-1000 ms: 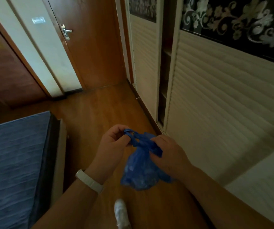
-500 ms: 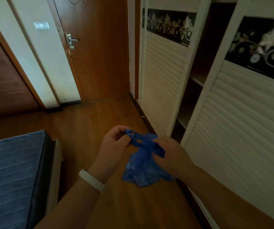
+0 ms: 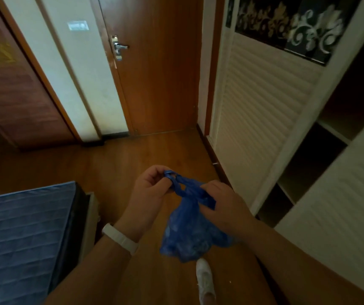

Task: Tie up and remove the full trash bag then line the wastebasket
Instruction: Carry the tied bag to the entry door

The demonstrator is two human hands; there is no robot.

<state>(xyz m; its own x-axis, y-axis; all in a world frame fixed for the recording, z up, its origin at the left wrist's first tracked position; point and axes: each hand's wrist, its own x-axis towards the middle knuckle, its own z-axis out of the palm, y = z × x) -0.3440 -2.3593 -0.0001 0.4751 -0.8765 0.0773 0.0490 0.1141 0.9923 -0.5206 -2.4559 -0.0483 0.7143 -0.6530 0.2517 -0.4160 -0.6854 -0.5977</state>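
Observation:
A small blue plastic trash bag [image 3: 190,234] hangs in front of me above the wooden floor, bulging at the bottom. Its twisted handles [image 3: 184,187] are crossed in a knot between my hands. My left hand [image 3: 149,192], with a white band on the wrist, pinches one handle loop at the upper left. On the right side of the knot, my right hand [image 3: 223,204] grips the other handle. No wastebasket is in view.
A closed wooden door [image 3: 154,69] with a metal handle stands ahead. White louvred wardrobe doors [image 3: 258,111] line the right side, with an open shelf gap [image 3: 321,159]. A blue mattress [image 3: 20,236] fills the lower left. A white shoe [image 3: 205,280] shows below the bag.
The view has moved forward along the wardrobe toward the door. Both hands stay on the bag's handles and the knot looks a little tighter.

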